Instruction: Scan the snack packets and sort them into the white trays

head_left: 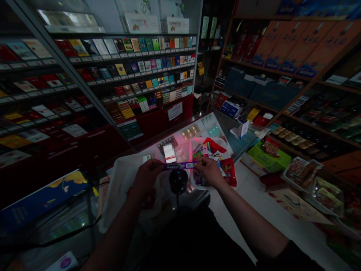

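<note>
My left hand (147, 177) and my right hand (209, 171) both grip a long purple stick pack of gum or candy (179, 166), one at each end, and hold it level over a glass counter (197, 130). A black round scanner head (178, 181) on a thin stand sits just below the pack. Under my left hand lies a white plastic bag (124, 188). By my right hand is a white bag or tray (209, 150) filled with colourful packets, and a red snack packet (229, 171) leans at its edge.
Shelves of cigarette packs (135, 64) with price labels rise ahead and to the left. Wooden shelves (282, 64) hold boxed goods and bottles on the right. Green boxes (267, 158) and packaged food trays (301, 173) lie on a white surface to the right.
</note>
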`<state>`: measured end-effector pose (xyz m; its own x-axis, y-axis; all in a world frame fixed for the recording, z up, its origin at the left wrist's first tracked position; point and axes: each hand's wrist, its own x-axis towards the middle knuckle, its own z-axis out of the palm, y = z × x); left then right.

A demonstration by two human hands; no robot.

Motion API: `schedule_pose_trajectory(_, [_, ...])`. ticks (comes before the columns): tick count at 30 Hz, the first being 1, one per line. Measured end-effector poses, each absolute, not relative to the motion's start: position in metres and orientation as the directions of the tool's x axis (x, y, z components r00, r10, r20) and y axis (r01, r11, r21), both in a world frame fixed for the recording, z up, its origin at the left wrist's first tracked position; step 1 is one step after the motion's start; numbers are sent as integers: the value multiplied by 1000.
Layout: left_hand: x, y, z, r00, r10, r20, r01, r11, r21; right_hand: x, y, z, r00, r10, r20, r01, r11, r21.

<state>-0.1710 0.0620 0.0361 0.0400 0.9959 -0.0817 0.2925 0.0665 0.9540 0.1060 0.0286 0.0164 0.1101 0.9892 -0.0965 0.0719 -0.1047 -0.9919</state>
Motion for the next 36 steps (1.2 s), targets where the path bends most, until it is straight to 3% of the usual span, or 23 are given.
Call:
schedule_pose_trajectory(8, [-183, 70, 34, 32, 999, -34, 417, 17, 909, 96, 48, 5, 90, 996, 4, 157, -10, -987])
schedule_pose_trajectory(11, [-181, 71, 36, 39, 999, 11, 525, -30, 850, 95, 50, 3, 79, 991, 106, 324, 75, -943])
schedule_pose_trajectory(15, [-177, 71, 35, 122, 975, 185, 732, -214, 647, 99, 51, 5, 3, 950, 312, 621, 242, -745])
schedule_pose_trajectory(19, [-176, 73, 31, 287, 905, 314, 828, -399, 395, 102, 57, 1, -96, 890, 446, 740, 363, -565])
schedule_pose_trajectory(24, [-179, 79, 25, 325, 892, 315, 868, -414, 275, 100, 64, -9, -151, 886, 438, 775, 382, -504])
schedule_pose_trajectory(36, [-186, 93, 2, 318, 881, 351, 882, -411, 232, 87, 72, -21, -187, 900, 394, 793, 375, -480])
